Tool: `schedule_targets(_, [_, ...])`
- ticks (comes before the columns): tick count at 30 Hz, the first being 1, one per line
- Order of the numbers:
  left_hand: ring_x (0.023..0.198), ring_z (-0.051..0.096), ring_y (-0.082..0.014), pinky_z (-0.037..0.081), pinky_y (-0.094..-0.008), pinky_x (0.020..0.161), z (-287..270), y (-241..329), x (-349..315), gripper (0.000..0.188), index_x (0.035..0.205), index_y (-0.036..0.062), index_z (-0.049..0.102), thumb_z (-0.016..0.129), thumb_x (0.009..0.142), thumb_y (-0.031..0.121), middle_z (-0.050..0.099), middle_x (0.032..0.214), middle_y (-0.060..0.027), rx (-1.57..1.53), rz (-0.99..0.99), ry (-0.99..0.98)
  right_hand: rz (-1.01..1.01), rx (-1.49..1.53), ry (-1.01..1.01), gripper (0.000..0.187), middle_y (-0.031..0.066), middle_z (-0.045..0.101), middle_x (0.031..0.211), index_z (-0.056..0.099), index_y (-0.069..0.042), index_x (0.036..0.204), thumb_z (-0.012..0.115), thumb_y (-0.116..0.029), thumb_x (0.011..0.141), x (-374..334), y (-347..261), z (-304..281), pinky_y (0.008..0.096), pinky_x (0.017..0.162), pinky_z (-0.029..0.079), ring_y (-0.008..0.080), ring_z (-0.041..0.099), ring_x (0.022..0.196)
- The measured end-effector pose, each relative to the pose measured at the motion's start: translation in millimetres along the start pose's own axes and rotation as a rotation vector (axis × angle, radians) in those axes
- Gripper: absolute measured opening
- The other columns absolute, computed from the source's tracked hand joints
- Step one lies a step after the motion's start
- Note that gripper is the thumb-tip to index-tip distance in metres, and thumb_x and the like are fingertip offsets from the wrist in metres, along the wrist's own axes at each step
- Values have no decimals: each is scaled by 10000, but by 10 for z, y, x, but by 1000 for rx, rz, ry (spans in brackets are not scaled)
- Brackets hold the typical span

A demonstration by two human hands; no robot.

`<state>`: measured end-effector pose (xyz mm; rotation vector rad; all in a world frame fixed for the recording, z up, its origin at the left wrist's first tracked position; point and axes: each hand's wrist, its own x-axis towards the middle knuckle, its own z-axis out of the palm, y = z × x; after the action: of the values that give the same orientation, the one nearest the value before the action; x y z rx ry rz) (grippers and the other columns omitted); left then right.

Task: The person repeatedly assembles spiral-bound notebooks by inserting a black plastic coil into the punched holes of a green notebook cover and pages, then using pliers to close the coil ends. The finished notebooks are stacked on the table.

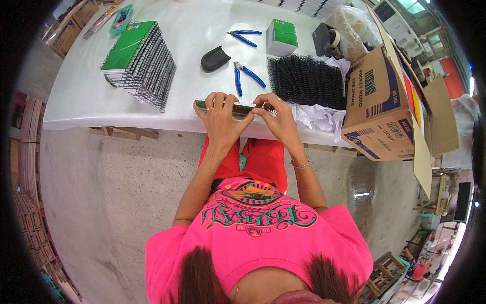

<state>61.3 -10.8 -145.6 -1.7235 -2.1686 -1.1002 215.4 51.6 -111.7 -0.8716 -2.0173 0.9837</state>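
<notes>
A small green-covered notebook stands edge-up at the table's front edge, a row of holes along its upper side. My left hand grips it, fingers over the far side and thumb at its right end. There my right hand is closed in a pinch, its fingertips close to my left thumb; what it pinches is too small to tell. Just beyond lie blue-handled cutting pliers, jaws pointing away. To the right sits a heap of black spiral binding coils on crumpled white paper.
A tall stack of coil-bound green notebooks stands at left. Farther back are a second pair of blue pliers, a black rounded object and a green-topped notebook block. An open cardboard box stands at the right edge.
</notes>
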Motion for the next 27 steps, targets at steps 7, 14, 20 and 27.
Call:
schedule_targets(7, [1156,478,-267,280,-707,981,-37,-18,16,439,999,139,620,745,758,484,541,1037,-30,61,-3,-62,-115,-94,-6,126,143,595,865,640,7,961,625,-108,910,41,-47,4,367,730,455,282,588,803])
schedule_targets(14, [1156,480,-250,296,-670,997,-178,-36,48,303,1132,163,596,636,903,357,550,1084,-20,52,28,-178,-137,-261,18,121,162,591,891,598,-7,949,597,-126,928,86,36,34,427,719,431,356,580,818])
schedule_targets(20, [1190,450,-301,333,-571,1000,-179,-98,40,424,1210,119,546,713,858,287,459,1262,-99,-105,-19,7,-158,-278,-23,112,152,593,869,623,-24,907,583,-125,933,120,-94,8,450,723,415,358,586,854])
schedule_targets(27, [1139,468,-384,402,-502,950,-244,-248,-22,495,1191,92,539,794,796,247,422,1234,-177,-366,-163,64,-56,-244,-366,167,127,606,878,648,-22,967,563,-165,969,264,-34,-146,401,767,442,297,588,848])
